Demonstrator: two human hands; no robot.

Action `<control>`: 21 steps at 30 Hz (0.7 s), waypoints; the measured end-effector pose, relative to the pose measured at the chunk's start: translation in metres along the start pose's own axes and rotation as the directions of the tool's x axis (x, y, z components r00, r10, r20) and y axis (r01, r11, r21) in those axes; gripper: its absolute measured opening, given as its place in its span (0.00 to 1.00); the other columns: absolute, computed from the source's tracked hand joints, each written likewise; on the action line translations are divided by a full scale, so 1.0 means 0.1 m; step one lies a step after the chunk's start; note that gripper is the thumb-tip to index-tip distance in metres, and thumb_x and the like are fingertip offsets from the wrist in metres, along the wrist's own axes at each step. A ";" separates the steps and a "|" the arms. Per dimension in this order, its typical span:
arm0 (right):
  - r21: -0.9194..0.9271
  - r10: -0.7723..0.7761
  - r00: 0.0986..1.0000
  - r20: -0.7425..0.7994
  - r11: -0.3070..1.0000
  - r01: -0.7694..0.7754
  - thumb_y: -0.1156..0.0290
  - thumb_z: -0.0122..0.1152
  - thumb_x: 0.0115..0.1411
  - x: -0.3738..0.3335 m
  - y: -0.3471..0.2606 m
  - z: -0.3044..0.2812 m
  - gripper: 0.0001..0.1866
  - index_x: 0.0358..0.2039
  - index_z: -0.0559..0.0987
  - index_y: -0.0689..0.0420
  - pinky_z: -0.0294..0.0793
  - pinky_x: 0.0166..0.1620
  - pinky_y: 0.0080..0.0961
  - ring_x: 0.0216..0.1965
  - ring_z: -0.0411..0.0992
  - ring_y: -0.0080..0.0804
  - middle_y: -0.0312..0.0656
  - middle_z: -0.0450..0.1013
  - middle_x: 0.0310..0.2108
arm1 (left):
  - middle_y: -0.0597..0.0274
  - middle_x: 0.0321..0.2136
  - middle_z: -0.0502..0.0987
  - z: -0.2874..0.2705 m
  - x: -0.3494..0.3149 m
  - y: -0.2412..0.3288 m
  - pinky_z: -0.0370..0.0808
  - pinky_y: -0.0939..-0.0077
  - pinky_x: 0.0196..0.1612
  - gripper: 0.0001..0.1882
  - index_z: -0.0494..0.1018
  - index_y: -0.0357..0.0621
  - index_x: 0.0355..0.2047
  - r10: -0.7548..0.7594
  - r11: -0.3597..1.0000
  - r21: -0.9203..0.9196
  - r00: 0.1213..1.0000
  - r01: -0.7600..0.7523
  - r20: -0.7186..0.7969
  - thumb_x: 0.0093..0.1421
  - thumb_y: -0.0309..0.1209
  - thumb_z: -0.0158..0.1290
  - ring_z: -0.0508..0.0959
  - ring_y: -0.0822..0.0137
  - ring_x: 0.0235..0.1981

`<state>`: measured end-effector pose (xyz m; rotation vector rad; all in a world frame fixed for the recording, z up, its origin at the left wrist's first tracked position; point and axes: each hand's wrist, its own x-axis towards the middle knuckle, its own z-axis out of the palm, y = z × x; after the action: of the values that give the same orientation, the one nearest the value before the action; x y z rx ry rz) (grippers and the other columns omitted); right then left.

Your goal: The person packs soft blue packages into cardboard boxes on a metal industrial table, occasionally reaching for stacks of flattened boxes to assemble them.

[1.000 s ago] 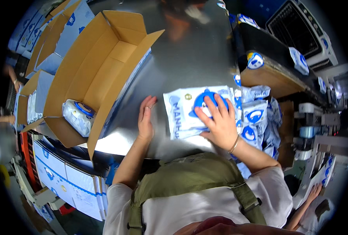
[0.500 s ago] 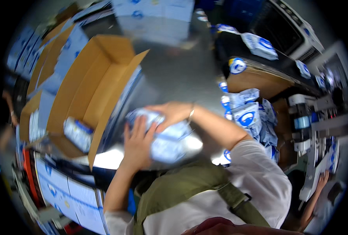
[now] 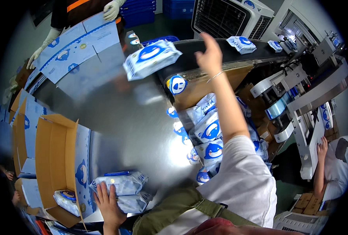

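My left hand (image 3: 110,205) lies with fingers stretched out on a white and blue soft pack of wipes (image 3: 123,183); a second wipes pack (image 3: 134,202) lies against its near side on the metal table (image 3: 131,137). My right arm reaches far forward over the black conveyor belt (image 3: 187,58). The right hand (image 3: 211,56) holds nothing, its fingers apart. To its left, apart from it, another wipes pack (image 3: 152,58) is tilted at the belt's end beside the table. An open cardboard box (image 3: 54,152) stands left of my left hand, with one wipes pack (image 3: 67,201) showing near its bottom.
Several wipes packs (image 3: 211,129) are heaped in a carton below the belt. More packs (image 3: 241,45) lie on the belt, close to a large grey air cooler (image 3: 225,19). A gloved co-worker handles a blue printed carton (image 3: 78,49) across the table. Machinery (image 3: 283,105) stands at the right.
The view has swung to the right. My right hand has left the packs on the table and stretched forward over the belt. My left hand remains on those packs.
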<state>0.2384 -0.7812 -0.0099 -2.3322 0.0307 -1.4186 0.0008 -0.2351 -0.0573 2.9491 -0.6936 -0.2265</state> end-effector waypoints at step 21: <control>-0.250 -0.145 0.872 0.467 0.925 0.287 0.66 0.75 0.24 0.53 0.32 0.80 0.41 0.48 0.76 0.44 0.68 0.50 0.38 0.47 0.67 0.48 0.48 0.70 0.43 | 0.42 0.62 0.55 -0.10 0.09 0.03 0.47 0.37 0.61 0.45 0.63 0.46 0.56 -0.045 0.997 -0.060 0.997 0.041 -0.059 0.31 0.30 0.60 0.53 0.40 0.64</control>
<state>0.3379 -0.7959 -0.0082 -2.9590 -0.1567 -0.9943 0.0091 -0.2408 -0.0481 2.9038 -0.6052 -0.1579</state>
